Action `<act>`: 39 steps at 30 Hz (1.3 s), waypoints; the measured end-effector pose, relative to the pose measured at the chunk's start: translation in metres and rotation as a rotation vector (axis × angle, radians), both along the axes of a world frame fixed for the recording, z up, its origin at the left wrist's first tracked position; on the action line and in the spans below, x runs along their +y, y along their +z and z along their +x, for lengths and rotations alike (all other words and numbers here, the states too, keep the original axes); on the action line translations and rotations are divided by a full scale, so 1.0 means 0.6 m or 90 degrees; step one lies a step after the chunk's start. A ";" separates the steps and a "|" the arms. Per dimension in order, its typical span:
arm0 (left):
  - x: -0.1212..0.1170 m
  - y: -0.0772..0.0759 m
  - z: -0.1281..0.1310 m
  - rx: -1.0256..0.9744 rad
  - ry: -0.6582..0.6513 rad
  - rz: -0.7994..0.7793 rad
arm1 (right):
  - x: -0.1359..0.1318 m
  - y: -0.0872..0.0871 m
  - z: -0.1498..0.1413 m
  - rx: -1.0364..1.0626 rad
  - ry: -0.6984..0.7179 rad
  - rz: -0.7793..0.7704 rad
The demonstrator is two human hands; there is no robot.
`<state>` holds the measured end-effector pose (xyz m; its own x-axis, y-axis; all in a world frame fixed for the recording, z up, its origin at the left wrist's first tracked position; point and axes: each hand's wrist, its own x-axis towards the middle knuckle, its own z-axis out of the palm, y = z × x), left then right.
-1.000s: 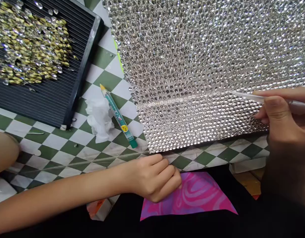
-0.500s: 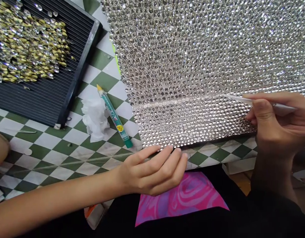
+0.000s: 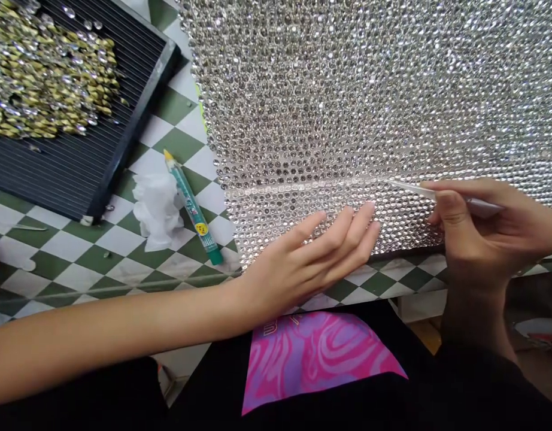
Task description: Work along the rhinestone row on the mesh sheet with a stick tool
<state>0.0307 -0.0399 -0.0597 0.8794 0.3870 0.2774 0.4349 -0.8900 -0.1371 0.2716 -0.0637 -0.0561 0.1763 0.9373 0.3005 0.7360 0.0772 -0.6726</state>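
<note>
A large sheet covered in rows of clear rhinestones (image 3: 357, 102) lies on the checkered table and fills the upper right. My left hand (image 3: 316, 257) rests flat on its near edge, fingers straight and a little spread, holding nothing. My right hand (image 3: 482, 230) grips a thin white pointed stick (image 3: 419, 190) like a pen. The stick's tip touches the sheet along a paler row of stones, just right of my left fingertips.
A black ridged tray (image 3: 118, 137) at upper left holds a heap of gold and clear stones (image 3: 42, 78). Beside it lie a crumpled white tissue (image 3: 157, 209) and a green pencil (image 3: 193, 206). The green-and-white checkered tabletop (image 3: 78, 263) ends at its front edge near my lap.
My left hand opened from a loose fist at the table's edge and moved up and right onto the rhinestone sheet. My right hand with the stick shifted slightly left.
</note>
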 end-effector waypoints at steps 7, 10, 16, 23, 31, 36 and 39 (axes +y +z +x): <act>0.004 -0.005 0.002 -0.006 0.001 0.012 | 0.000 0.000 -0.002 -0.007 0.000 0.003; 0.005 -0.004 0.003 -0.010 0.002 0.022 | 0.000 0.000 -0.005 -0.007 0.000 0.017; 0.005 -0.001 0.002 -0.011 -0.005 0.012 | -0.001 0.000 -0.007 -0.014 -0.016 0.030; 0.000 0.009 0.005 -0.011 0.008 -0.059 | 0.004 -0.003 -0.016 0.070 -0.073 0.065; -0.037 0.034 -0.007 -0.205 0.058 -0.254 | 0.017 -0.010 0.011 0.168 0.008 0.182; -0.068 0.028 0.051 -0.458 0.108 -0.513 | 0.017 -0.006 -0.009 0.189 -0.003 0.254; -0.078 0.027 0.104 -0.683 0.177 -0.642 | 0.004 -0.001 -0.047 0.219 -0.023 0.267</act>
<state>0.0934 -0.0866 -0.0433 0.3046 0.9196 0.2481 0.0950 -0.2885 0.9528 0.2436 -0.0611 -0.0570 0.3604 0.7407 0.5670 0.4861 0.3696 -0.7919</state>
